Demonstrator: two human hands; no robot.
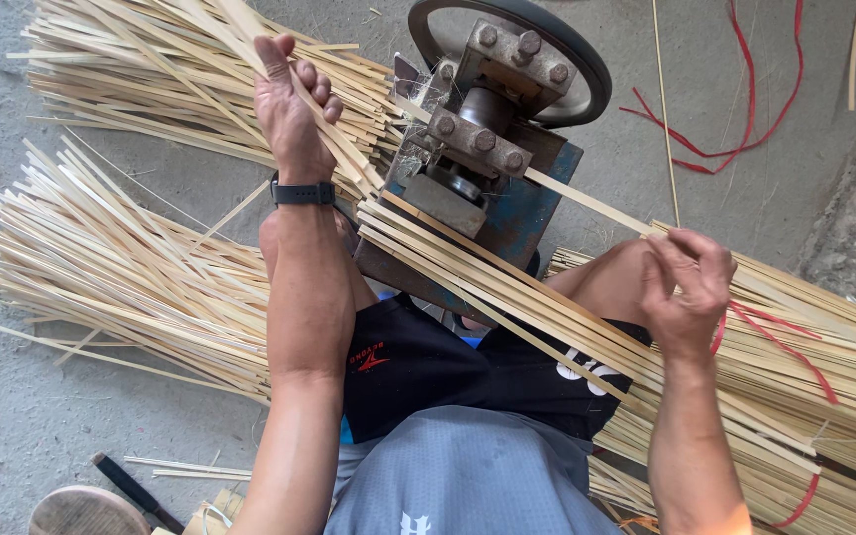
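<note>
Between hands: bamboo strip (587,201) through blue roller machine (507,149), axis upper-left to lower-right
left hand (292,109): fingers closed on strip bundle (344,154)
right hand (688,287): fingers pinch strip's near end, nearer

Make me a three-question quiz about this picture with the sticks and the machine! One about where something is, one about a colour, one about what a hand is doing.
1. Where is the black watch?
A. on the left wrist
B. on the right wrist
C. on the floor

2. What colour is the body of the machine?
A. yellow
B. blue
C. white

3. What is the right hand doing?
A. lying flat and open on the knee
B. pinching a thin bamboo strip
C. holding a hammer

Answers:
1 A, the band sits just below the raised left hand.
2 B, its side panels are painted blue.
3 B, the fingertips close on the strip that runs out of the machine.
</note>
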